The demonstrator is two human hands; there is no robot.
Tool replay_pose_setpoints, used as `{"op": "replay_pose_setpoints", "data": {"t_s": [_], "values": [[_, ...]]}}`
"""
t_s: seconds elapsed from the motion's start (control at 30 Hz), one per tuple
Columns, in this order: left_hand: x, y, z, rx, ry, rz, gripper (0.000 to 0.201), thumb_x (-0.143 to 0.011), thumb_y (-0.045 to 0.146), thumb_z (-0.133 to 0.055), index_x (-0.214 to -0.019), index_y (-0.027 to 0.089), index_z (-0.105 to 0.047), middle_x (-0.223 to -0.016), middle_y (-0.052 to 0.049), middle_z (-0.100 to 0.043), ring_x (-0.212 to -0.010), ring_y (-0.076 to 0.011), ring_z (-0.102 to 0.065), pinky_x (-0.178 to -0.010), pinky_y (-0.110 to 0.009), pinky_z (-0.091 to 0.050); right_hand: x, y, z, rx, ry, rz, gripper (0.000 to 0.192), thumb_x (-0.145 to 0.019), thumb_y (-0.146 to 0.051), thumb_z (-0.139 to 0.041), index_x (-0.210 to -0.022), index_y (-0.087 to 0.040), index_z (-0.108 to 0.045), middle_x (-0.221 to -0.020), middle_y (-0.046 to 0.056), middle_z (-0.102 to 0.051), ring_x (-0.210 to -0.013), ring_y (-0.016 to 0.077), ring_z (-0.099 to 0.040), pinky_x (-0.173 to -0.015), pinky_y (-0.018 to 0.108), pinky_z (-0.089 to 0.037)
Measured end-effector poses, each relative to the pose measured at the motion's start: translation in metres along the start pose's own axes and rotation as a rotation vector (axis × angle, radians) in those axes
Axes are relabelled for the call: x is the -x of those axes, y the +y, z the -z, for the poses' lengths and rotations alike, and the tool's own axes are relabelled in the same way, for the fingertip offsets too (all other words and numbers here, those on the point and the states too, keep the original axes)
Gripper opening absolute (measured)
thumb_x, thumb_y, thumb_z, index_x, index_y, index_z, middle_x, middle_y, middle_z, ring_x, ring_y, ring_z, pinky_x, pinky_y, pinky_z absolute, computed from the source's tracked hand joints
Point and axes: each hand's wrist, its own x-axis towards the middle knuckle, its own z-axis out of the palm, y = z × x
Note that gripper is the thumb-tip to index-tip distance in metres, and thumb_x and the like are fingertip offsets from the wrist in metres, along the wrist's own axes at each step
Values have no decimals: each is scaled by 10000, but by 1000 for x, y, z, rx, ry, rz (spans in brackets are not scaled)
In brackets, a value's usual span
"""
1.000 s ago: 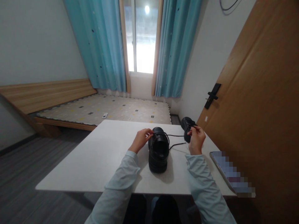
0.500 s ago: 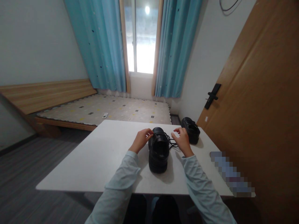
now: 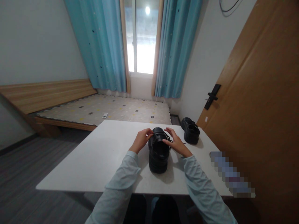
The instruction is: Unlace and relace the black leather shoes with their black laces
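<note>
A black lace-up shoe [image 3: 158, 166] stood upright near the middle of the white table [image 3: 100, 165], its heel toward the person and its toe pointing away. The left hand [image 3: 141, 140] was at the shoe's left side, thumb and fingertips drawn together, apparently pinching the black shoelace [image 3: 160, 133] where it crossed over the upper. The right hand [image 3: 177, 143] was on the other side, thumb and forefinger spread apart around the loops of lace; whether the fingertips touched any strand could not be told.

The main risk seemed to lie with those loops. They bunched on the shoe's right side, dark against dark, so the right fingers could have caught the wrong strand or two together and drawn a tangle tight. If the left pinch had loosened, the strand across the upper would probably have gone slack. A hard sideways pull might have twisted or slid the shoe, since neither hand appeared to brace its heel.

The second black shoe [image 3: 192, 135] stood near the table's far right corner, apart from both hands, where a wide sweep of the right arm could have knocked it.
</note>
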Motion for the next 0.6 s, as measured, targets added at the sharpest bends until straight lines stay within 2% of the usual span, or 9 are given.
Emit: {"op": "replay_pose_setpoints", "data": {"t_s": [0.13, 0.3, 0.6], "values": [[-1, -1, -1, -16, -6, 13, 71, -800, 219, -573, -795, 180, -632, -784, -27, -678, -748, -162, -627, -688, -276, -502, 1, 0, -3, 30, -26, -2, 807, -703, -418, -709, -1361, -205, -293, -1326, 161, -506, -1250, 262, -469, -1072, 467, -315], [-1, -2, -1, -37, 2, 4, 77, -813, 215, -555, -797, 184, -624, -792, -22, -677, -750, -159, -623, -702, -275, -489, 1, -1, -4, -1, -41, -43, 807, -707, -410, -707, -1363, -196, -290, -1273, 156, -546, -1205, 261, -514, -1051, 467, -343], [-2, -4, -1, 2, 45, 40, 49, -805, 206, -548, -789, 191, -592, -819, -29, -682, -769, -169, -628, -739, -298, -488, 1, 4, -3, -12, -44, -82, 806, -684, -440, -722, -1342, -203, -323, -1271, 160, -543, -1246, 267, -474, -1064, 475, -317]]}}
